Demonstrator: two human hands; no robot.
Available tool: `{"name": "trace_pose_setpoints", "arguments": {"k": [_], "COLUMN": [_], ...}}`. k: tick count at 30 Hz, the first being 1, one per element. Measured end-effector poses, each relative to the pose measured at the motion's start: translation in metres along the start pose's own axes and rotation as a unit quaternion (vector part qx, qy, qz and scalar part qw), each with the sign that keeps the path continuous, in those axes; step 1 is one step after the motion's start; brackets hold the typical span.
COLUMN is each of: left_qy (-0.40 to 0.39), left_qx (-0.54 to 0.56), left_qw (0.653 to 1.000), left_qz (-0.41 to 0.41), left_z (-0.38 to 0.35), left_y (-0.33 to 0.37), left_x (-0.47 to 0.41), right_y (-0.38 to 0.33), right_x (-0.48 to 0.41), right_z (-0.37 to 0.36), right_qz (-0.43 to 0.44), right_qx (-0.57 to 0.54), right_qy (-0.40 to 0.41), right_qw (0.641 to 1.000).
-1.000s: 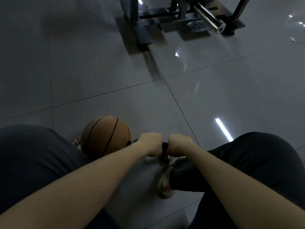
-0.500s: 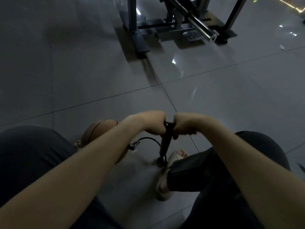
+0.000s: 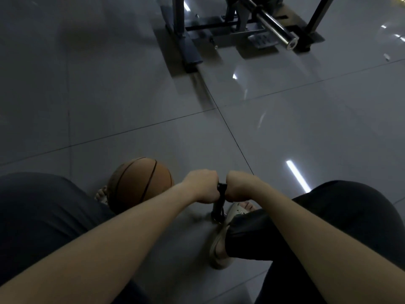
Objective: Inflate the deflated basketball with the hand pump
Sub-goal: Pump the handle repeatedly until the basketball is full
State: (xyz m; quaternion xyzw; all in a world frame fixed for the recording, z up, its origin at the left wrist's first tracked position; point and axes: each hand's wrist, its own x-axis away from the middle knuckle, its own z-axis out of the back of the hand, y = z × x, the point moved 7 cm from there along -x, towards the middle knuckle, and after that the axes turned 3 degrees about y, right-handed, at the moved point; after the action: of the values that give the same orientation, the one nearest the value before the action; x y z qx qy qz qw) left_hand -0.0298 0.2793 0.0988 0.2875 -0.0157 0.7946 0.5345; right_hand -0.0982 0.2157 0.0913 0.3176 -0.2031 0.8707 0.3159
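Person seated low in dim light: left hand (image 3: 203,186) and right hand (image 3: 240,186) are both fisted around the crossbar handle of the black hand pump (image 3: 219,205), one fist on each side of the shaft, knuckles nearly meeting. The pump stands upright on the grey tiled floor (image 3: 109,95), its base just beside the toe of the sandal (image 3: 221,244) on the right foot. The orange-brown basketball (image 3: 140,183) rests on the floor left of the pump, partly behind the left forearm; a steel barbell (image 3: 276,29) sits well apart at the far end.
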Motion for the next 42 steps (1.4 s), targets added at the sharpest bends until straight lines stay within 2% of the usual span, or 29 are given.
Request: {"name": "trace_pose_setpoints", "arguments": {"k": [9, 13, 17, 20, 23, 28, 33, 42], "left_qy": [-0.040, -0.081, -0.049, -0.006, 0.018, -0.012, 0.004, -0.041], "left_qx": [-0.014, -0.036, -0.008, 0.053, 0.076, 0.029, -0.008, -0.003], "left_qw": [0.999, 0.996, 0.999, 0.998, 0.997, 1.000, 1.000, 0.999], "left_qz": [-0.005, -0.011, -0.017, -0.018, -0.017, 0.006, 0.009, 0.009], "left_z": [-0.041, -0.036, 0.029, 0.092, 0.120, 0.072, 0.024, -0.035], "left_y": [0.004, 0.013, 0.021, 0.023, 0.018, 0.007, 0.003, 0.000], "left_x": [0.009, 0.015, 0.019, 0.029, 0.035, 0.017, -0.004, 0.000], "right_y": [0.003, 0.001, -0.003, -0.005, -0.013, -0.015, 0.002, 0.005], "right_x": [0.004, 0.017, 0.036, 0.056, 0.063, 0.030, 0.002, -0.011], "right_z": [-0.039, -0.039, 0.022, 0.086, 0.112, 0.062, 0.021, -0.034], "right_qz": [0.004, -0.003, 0.001, 0.002, 0.012, 0.001, -0.003, 0.011], "right_qx": [0.046, 0.046, -0.012, -0.054, -0.079, -0.046, -0.018, 0.035], "right_qy": [-0.016, -0.061, -0.057, -0.025, 0.003, 0.004, -0.004, -0.015], "right_qw": [0.999, 0.997, 0.998, 0.998, 0.997, 0.999, 1.000, 0.999]}}
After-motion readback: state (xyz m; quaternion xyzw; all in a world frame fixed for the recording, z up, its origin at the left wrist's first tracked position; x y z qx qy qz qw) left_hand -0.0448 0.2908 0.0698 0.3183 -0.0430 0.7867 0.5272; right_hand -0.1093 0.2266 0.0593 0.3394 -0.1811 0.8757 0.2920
